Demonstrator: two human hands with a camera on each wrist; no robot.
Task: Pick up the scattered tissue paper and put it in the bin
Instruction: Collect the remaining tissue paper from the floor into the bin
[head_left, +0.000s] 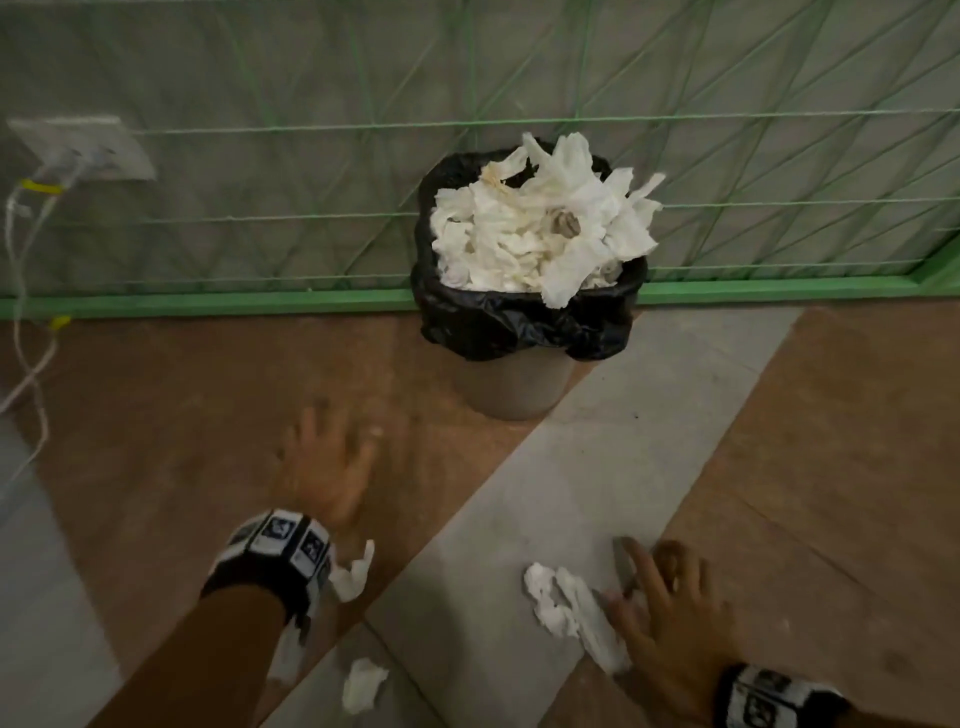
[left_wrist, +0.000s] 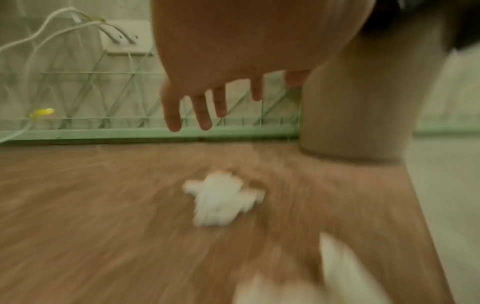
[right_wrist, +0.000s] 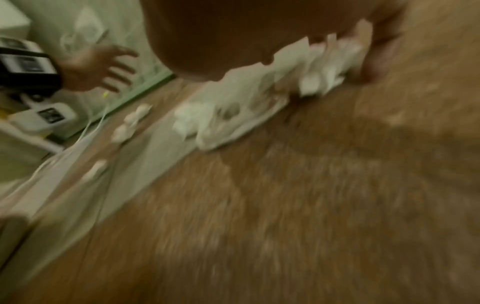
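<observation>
A grey bin (head_left: 511, 387) with a black liner stands against the green fence, heaped over its rim with white tissue (head_left: 540, 228). My left hand (head_left: 332, 441) hovers open and blurred, fingers spread, left of the bin and holding nothing; its fingers (left_wrist: 201, 115) hang above a crumpled tissue (left_wrist: 221, 199). My right hand (head_left: 644, 582) is spread low over the floor, its fingers at the right edge of a long tissue strip (head_left: 569, 608). That tissue strip (right_wrist: 228, 121) runs under the palm. Smaller scraps lie by my left wrist (head_left: 353, 571) and nearer me (head_left: 363, 686).
A wall socket (head_left: 83, 148) with white cables (head_left: 23, 332) trailing to the floor sits at the far left. The green fence frame (head_left: 234, 301) runs along the floor behind the bin. The floor is brown and grey panels (head_left: 571, 467).
</observation>
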